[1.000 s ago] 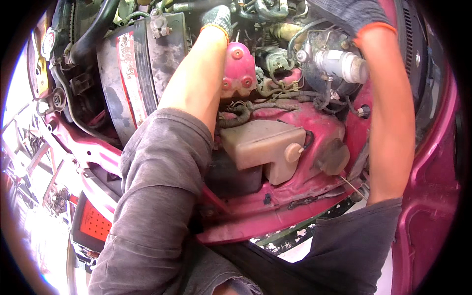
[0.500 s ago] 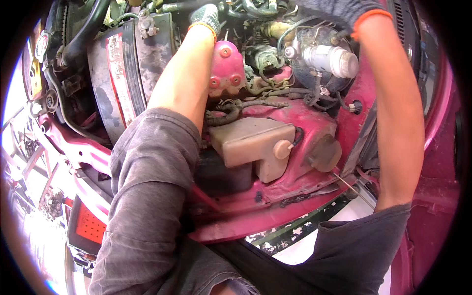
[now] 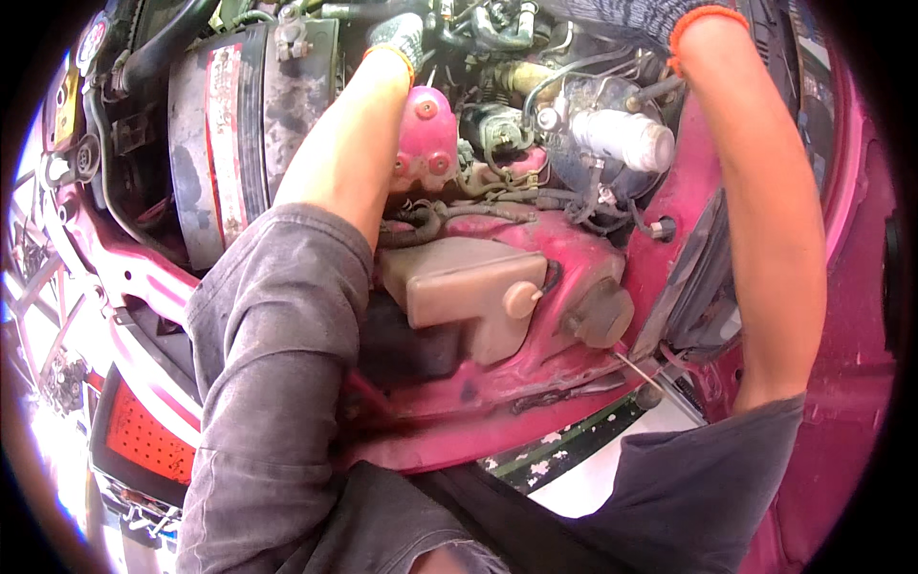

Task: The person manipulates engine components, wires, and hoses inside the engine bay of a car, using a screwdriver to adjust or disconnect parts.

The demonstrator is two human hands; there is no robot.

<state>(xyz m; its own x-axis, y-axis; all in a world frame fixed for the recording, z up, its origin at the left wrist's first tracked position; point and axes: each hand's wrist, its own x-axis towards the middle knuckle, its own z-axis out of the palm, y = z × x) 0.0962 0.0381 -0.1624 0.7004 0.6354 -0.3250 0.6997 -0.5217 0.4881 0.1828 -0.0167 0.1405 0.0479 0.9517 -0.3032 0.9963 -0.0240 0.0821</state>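
Observation:
I am leaning over a pink car's engine bay. My left hand [image 3: 399, 36], in a mottled knit glove with an orange cuff, reaches among hoses just above a pink bracket [image 3: 427, 134]. My right hand [image 3: 641, 27], in a dark gloved knit with an orange cuff, reaches into the upper engine bay beside metal pipes [image 3: 507, 29]; its fingers are blurred and cut off by the top edge. I cannot make out what either hand holds. Below the right hand sits a white cylindrical reservoir [image 3: 617, 139] on a round booster [image 3: 583, 172]. A beige tank [image 3: 459, 282] lies nearer my body.
A black battery-like box [image 3: 301, 115] with a terminal stands left of my left arm. The pink fender edge [image 3: 449, 430] runs along my body, with a pink panel [image 3: 851, 402] at right. An orange-and-black case [image 3: 153, 430] lies outside the car at lower left.
The engine bay has shifted leftward in the view. My right forearm reaches further across it, its cuff slightly higher and further left. My left hand stays among the same hoses.

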